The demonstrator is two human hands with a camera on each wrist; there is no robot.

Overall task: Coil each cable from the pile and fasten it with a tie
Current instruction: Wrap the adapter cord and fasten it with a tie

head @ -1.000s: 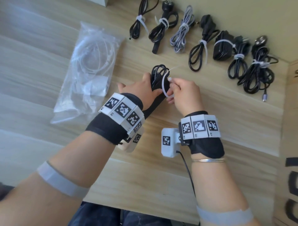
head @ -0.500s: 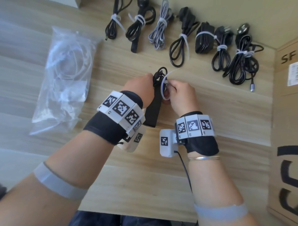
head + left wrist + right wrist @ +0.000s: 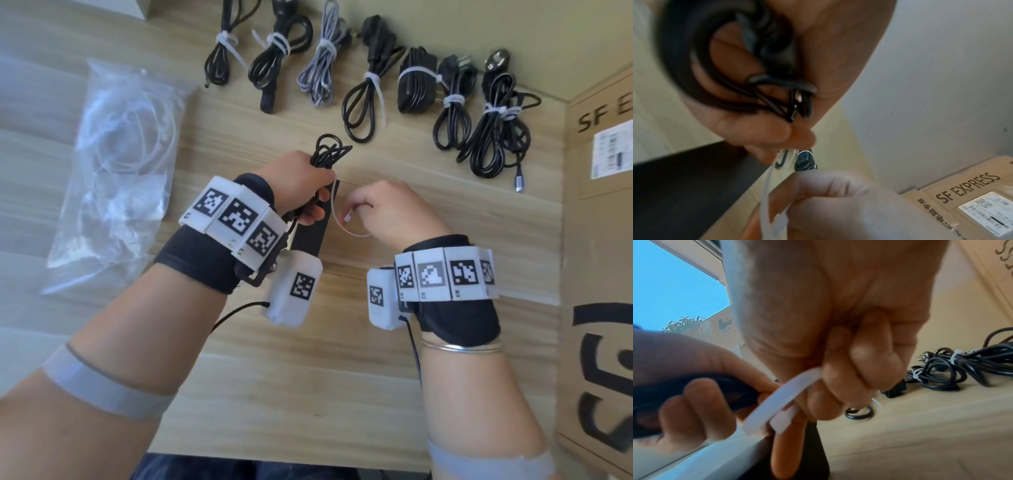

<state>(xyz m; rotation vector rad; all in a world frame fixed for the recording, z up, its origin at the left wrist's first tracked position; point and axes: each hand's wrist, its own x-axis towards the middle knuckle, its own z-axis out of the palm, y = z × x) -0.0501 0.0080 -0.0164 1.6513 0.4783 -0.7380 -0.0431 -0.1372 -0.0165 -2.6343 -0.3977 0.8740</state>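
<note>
My left hand (image 3: pixel 301 185) grips a coiled black cable (image 3: pixel 330 150) above the wooden table (image 3: pixel 274 377); in the left wrist view the cable's loops (image 3: pixel 719 68) lie inside the curled fingers. My right hand (image 3: pixel 387 212) pinches a white zip tie (image 3: pixel 337 222) that curves from the bundle towards it. The right wrist view shows the tie (image 3: pixel 785 394) with its square head below my right fingers (image 3: pixel 859 363), beside the left hand's fingers (image 3: pixel 694 402) on the dark cable. Whether the tie's tail sits in its head, I cannot tell.
Several coiled, tied cables (image 3: pixel 363 89) lie in a row along the table's far edge. A clear plastic bag of white ties (image 3: pixel 116 164) lies at the left. A cardboard box (image 3: pixel 603 240) printed SF EXPRESS stands at the right. A flat black object (image 3: pixel 311 236) lies under my hands.
Both hands have drawn nearer to me with the cable. My right hand has moved to the right, away from the bundle, with the tie in it.
</note>
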